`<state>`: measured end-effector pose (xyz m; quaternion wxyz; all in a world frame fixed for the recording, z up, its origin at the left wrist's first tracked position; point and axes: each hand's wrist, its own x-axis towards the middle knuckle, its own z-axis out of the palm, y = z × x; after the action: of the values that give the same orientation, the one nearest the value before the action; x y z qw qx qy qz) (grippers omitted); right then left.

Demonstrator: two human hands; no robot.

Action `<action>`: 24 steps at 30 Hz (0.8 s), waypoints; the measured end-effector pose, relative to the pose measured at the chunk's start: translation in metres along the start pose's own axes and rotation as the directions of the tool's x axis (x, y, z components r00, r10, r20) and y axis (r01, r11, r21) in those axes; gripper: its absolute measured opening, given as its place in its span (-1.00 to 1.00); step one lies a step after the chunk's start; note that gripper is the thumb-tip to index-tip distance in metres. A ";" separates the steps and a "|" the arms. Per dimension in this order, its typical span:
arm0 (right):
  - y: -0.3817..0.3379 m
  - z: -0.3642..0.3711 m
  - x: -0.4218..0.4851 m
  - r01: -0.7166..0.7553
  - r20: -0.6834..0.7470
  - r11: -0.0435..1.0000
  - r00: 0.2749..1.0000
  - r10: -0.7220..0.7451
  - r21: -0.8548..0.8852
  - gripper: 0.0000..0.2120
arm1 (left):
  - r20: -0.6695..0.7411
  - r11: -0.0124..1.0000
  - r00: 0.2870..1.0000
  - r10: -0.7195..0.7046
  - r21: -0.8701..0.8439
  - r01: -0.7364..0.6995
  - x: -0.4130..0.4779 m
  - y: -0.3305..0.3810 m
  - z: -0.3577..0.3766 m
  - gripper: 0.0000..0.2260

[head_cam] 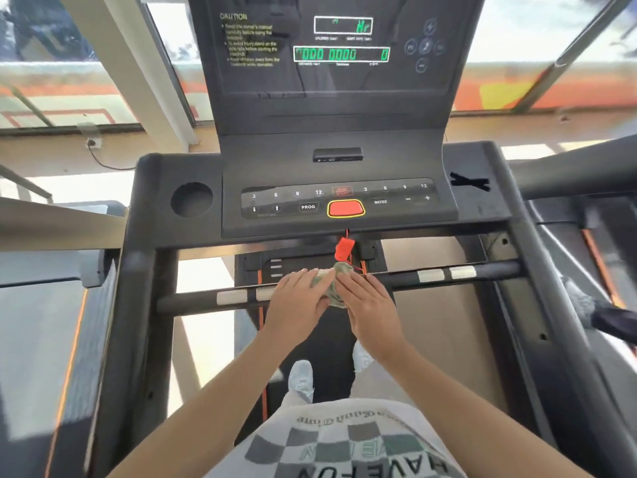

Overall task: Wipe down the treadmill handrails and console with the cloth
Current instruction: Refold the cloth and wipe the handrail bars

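The left hand [299, 298] and right hand [369, 303] lie side by side with fingers fairly straight, pressing a bunched greenish cloth [329, 282] between them onto the middle of the front handrail [489, 270]. A red safety clip [343, 248] hangs just above the cloth. Beyond it sits the console [396, 215], with a red button [345, 208] and a lit green display [341, 54]

Both hands, left [299, 298] and right [368, 301], press a greenish cloth [329, 282] flat-fingered against the treadmill's front crossbar [482, 272], below the console [339, 201].
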<state>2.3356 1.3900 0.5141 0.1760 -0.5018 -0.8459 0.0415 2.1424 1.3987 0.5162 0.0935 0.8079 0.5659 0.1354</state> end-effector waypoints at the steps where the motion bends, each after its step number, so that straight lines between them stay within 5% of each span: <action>1: 0.004 -0.004 -0.004 -0.009 0.000 1.000 1.000 0.009 0.000 -0.47 | 0.000 1.000 1.000 0.016 0.006 -0.016 0.005 0.006 0.000 -0.49; 11: 0.017 -0.026 -0.011 -0.164 0.039 0.974 0.986 0.160 0.155 -0.58 | -0.209 0.996 0.978 0.009 -0.087 -0.028 -0.007 0.018 0.005 -0.73; 14: 0.016 -0.023 0.001 -0.134 0.075 0.984 0.989 0.126 0.119 -0.55 | -0.177 0.976 0.975 -0.132 -0.192 0.098 -0.039 0.016 0.010 -0.81; 16: 0.013 -0.020 0.007 -0.122 0.107 0.987 0.988 0.111 0.107 -0.53 | -0.061 0.887 0.936 -0.347 -0.345 0.307 -0.065 0.015 0.014 -0.84; 17: 0.010 -0.018 0.009 -0.120 0.127 0.987 0.986 0.106 0.108 -0.52 | 0.040 0.772 0.874 -0.485 -0.451 0.449 -0.075 0.015 0.016 -0.85; 19: 0.008 -0.016 0.013 -0.131 0.166 0.986 0.980 0.113 0.106 -0.50 | 0.295 0.371 0.630 -0.719 -0.604 0.706 -0.087 0.015 0.014 -0.93; 21: 0.007 -0.015 0.016 -0.148 0.185 0.983 0.975 0.126 0.111 -0.52 | 0.512 -0.057 0.387 -0.766 -0.655 0.753 -0.091 0.013 0.013 -0.95; 22: 0.008 -0.015 0.017 -0.157 0.193 0.981 0.972 0.132 0.118 -0.53 | 0.605 -0.231 0.330 -0.725 -0.664 0.711 -0.091 0.011 0.014 -0.96; 24: 0.009 -0.017 0.018 -0.164 0.210 0.978 0.968 0.134 0.130 -0.53 | 0.730 -0.484 0.335 -0.596 -0.659 0.575 -0.085 0.012 0.015 -0.85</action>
<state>2.3411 1.4081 0.5319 0.1228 -0.5430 -0.8138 0.1669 2.1306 1.3148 0.4957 0.6381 0.0230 0.6673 0.3834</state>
